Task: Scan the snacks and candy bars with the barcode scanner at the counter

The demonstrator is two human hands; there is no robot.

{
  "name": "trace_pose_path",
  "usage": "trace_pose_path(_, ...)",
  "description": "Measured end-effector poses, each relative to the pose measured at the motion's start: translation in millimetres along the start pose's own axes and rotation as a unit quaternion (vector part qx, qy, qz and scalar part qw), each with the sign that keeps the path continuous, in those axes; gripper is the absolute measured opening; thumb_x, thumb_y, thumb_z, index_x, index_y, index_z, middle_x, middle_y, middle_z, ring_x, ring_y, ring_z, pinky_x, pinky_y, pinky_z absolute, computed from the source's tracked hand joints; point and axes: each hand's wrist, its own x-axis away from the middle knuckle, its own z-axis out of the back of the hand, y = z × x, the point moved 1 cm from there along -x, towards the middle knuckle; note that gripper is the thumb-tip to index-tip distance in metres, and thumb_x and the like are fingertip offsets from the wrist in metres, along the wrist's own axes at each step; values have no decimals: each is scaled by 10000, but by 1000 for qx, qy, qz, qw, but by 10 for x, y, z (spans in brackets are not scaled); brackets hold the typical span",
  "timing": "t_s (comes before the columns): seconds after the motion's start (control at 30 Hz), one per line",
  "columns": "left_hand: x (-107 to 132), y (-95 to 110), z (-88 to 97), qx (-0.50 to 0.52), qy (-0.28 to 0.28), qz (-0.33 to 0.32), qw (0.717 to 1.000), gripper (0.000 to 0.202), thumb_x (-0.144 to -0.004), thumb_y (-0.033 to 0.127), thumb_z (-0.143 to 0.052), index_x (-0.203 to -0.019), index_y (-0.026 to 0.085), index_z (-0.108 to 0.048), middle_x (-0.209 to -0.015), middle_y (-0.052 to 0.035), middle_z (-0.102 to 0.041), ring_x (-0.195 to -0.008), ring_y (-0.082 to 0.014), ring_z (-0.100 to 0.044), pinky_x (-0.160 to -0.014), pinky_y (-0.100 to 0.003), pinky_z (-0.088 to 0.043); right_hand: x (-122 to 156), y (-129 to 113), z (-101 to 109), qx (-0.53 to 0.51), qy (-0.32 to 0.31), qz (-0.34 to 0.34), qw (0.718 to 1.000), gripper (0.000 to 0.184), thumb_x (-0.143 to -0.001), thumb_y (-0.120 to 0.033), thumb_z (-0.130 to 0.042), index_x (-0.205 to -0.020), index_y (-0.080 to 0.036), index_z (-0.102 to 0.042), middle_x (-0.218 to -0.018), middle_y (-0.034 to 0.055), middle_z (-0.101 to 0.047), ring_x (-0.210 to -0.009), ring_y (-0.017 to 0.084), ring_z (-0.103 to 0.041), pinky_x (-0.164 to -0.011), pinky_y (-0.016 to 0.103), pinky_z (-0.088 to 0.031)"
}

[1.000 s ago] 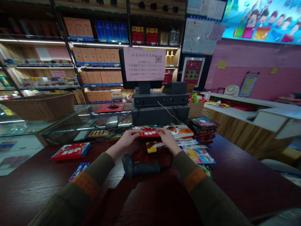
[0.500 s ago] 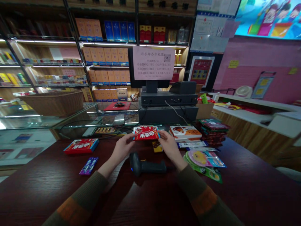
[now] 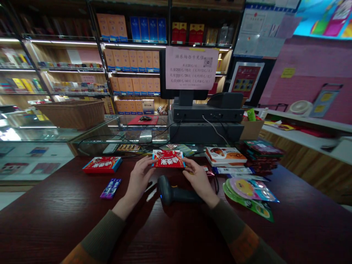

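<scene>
A flat red box with white lettering and blue ends [image 3: 168, 159] is held level between my two hands above the dark counter. My left hand [image 3: 139, 179] grips its left end, thumb and fingers pressed to the edge. At the other end my right hand [image 3: 199, 178] pinches the right edge, with a bit of yellow showing by its fingers. Below the box, a black barcode scanner [image 3: 176, 194] lies on its side, its handle partly behind my right wrist. A similar red box [image 3: 102, 164] and a purple packet [image 3: 110, 188] lie to the left.
On the right lie a white-and-orange box [image 3: 226, 157], stacked dark red packs [image 3: 262, 156] and colourful carded packages [image 3: 251, 192]. A cash register [image 3: 206, 126] with a paper sign stands behind. A wicker basket [image 3: 73, 113] sits on the glass case at left.
The view has turned a little left and down. The red box has come slightly left and lower, still between both hands. The yellow packet beneath it is now mostly hidden.
</scene>
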Motion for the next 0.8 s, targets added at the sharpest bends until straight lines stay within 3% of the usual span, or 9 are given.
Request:
trace_pose_path(0.13, 15, -9, 24, -27, 11, -29, 999, 267, -938, 275, -593, -1186, 280, -695, -1252, -39, -697, -1303, -233, -548, -1125, -470, -446, 24, 12, -21, 3, 12, 2, 1000, 451, -727, -203, -636, -1172, -238, -704, -1361, 76, -650, -1222, 249, -633, -1042, 433, -521)
trace_pose_path(0.33, 11, -7, 38, -87, 40, -87, 992, 307, -987, 279, -528, -1266, 254, -652, -1246, -49, -706, -1281, -236, -559, -1082, -456, -490, 27, -28, -17, 14, 24, 8, 1000, 230, -814, -312, -669, -1012, -233, -753, -1298, 85, -691, -1178, 264, -662, -1045, 456, -514)
trace_pose_path(0.43, -3, 18, 53, -110, 52, -103, 987, 304, -1001, 300, -502, -1257, 238, -655, -1230, -63, -713, -1251, -237, -581, -1069, -448, -500, 21, -75, -13, 31, 24, 21, 999, 221, -814, -320, -685, -1005, -237, -759, -1282, 82, -701, -1175, 263, -663, -1026, 441, -526)
trace_pose_path(0.7, -22, 7, 117, -129, 62, -73, 987, 287, -1019, 346, -462, -1179, 220, -663, -1140, -68, -726, -1066, -214, -666, -979, -370, -529, 39, -199, -3, 83, 5, 99, 992, 214, -851, -270, -668, -1042, -276, -763, -1154, 45, -746, -1127, 234, -657, -1040, 427, -486)
trace_pose_path(0.8, -17, -17, 109, -119, 62, -55, 989, 275, -1017, 364, -465, -1159, 219, -651, -1108, -65, -720, -1023, -206, -676, -939, -348, -534, 42, -219, 9, 95, 12, 103, 990, 204, -876, -309, -662, -1051, -290, -765, -1080, 37, -756, -1056, 228, -665, -975, 402, -503)
